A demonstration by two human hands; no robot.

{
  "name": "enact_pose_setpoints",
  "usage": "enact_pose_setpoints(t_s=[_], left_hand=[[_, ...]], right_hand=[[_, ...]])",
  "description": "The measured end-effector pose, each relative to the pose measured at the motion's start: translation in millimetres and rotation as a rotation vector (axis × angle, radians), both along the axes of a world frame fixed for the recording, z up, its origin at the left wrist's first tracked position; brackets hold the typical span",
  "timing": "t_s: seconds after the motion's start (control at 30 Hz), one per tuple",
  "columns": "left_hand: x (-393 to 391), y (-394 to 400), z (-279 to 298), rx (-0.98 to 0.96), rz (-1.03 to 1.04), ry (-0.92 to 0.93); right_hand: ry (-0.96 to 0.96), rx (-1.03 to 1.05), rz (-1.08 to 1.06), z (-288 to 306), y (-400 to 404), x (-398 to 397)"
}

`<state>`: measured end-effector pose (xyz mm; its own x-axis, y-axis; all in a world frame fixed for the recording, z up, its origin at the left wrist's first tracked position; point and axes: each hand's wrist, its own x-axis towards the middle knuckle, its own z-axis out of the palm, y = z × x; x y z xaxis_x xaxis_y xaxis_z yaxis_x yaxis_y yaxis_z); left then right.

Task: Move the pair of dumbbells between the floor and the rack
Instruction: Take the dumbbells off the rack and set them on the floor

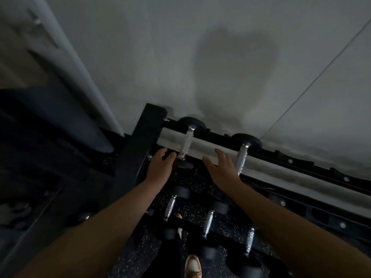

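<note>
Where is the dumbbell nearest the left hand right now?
In the head view, that dumbbell sits on the rack's top tier at its left end, beside the black upright post. The open left hand is just left of its chrome handle.

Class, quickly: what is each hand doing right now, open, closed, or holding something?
Left hand: open, empty, fingers by the left dumbbell on the top rack.
Right hand: open, empty, just left of the right dumbbell.

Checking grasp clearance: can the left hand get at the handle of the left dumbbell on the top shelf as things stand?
Probably yes. The left hand is open, fingertips right beside the lower end of the left dumbbell handle, and nothing sits between them. The right hand is open too, beside the other dumbbell.
</note>
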<state>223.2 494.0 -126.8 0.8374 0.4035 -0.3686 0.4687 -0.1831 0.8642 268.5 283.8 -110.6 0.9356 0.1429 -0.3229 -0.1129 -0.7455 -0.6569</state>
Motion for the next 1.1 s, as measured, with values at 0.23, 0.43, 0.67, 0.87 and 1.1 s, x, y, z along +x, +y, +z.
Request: enact_pose_setpoints(t_s=[0.23, 0.43, 0.67, 0.87, 1.1], left_hand=[[-155, 49, -1, 0.056, 0.308, -0.033], [-274, 100, -9, 0.128, 0.487, 0.078], [-392, 143, -20, 0.257, 0.577, 0.165], [-475, 192, -38, 0.458, 0.529, 0.338], [-517, 251, -71, 0.634, 0.305, 0.438]], right_hand=[[-0.076, 0.057, 0.397, 5, 73, -83], [-0.042, 0.042, 0.642, 3, 137, -153], [-0.068, -0.057, 0.906, -15, 210, -231], [-0.071, -0.117, 0.978, -44, 268, -300], [-0.109, -0.153, 1.014, -89, 322, -354]])
